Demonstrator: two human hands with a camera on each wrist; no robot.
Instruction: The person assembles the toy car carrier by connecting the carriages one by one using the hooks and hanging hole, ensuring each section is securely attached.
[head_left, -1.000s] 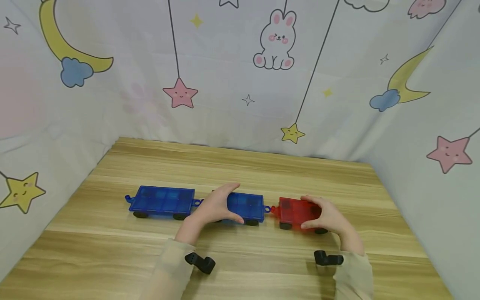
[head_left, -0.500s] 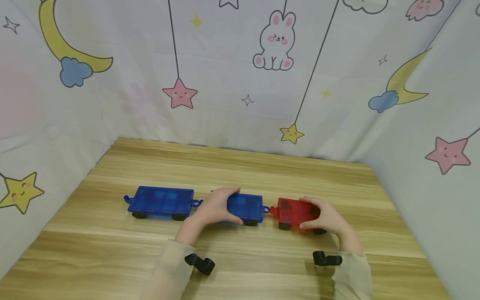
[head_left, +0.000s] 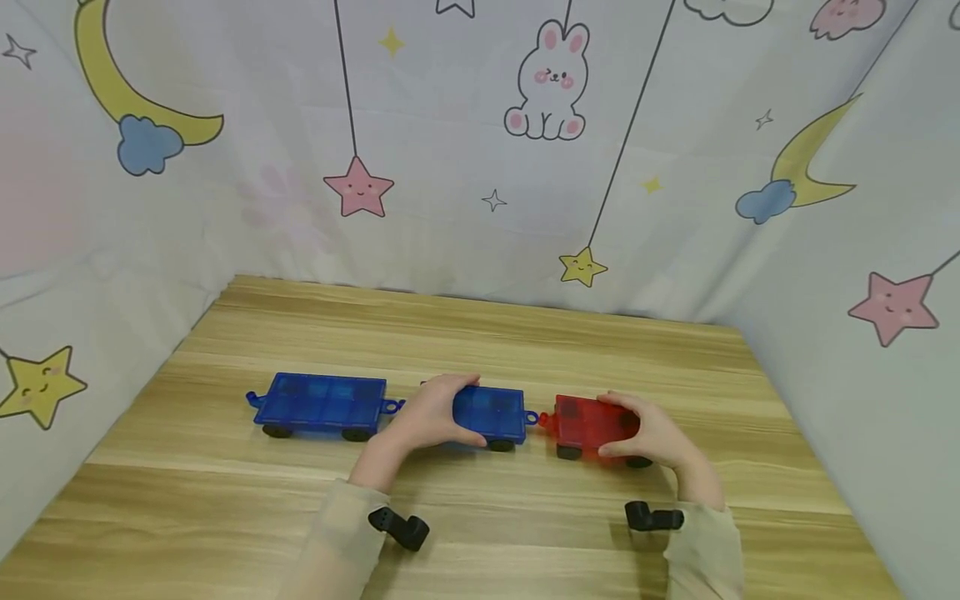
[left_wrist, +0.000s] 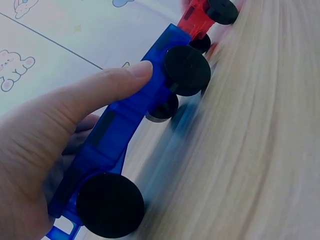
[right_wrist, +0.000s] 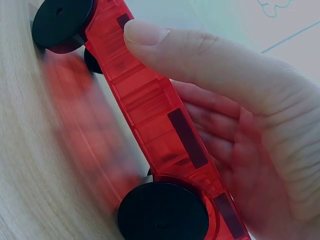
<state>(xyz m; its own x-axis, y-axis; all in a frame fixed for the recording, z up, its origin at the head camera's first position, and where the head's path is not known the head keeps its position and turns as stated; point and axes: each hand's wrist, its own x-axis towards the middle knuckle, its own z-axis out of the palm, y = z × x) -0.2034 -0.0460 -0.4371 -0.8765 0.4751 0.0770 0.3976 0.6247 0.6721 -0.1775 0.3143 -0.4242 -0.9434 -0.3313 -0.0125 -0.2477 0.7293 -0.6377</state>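
Note:
A translucent blue toy wagon [head_left: 495, 412] with black wheels is at the middle of the table. My left hand [head_left: 430, 414] grips it from the left, thumb along the near side in the left wrist view. To the right is a translucent red toy wagon [head_left: 585, 425]. My right hand [head_left: 660, 433] holds it between thumb and fingers; the thumb presses its side in the right wrist view. Between them, the red hook [head_left: 545, 422] meets the blue ring [head_left: 532, 417]; whether they are hooked together I cannot tell. My left hand hides part of the held blue wagon.
Another blue wagon [head_left: 322, 402] stands at the left, its ring [head_left: 390, 407] close behind my left hand. All three wagons form a row on the wooden table [head_left: 480, 517]. A printed cloth [head_left: 450, 250] encloses the back and sides.

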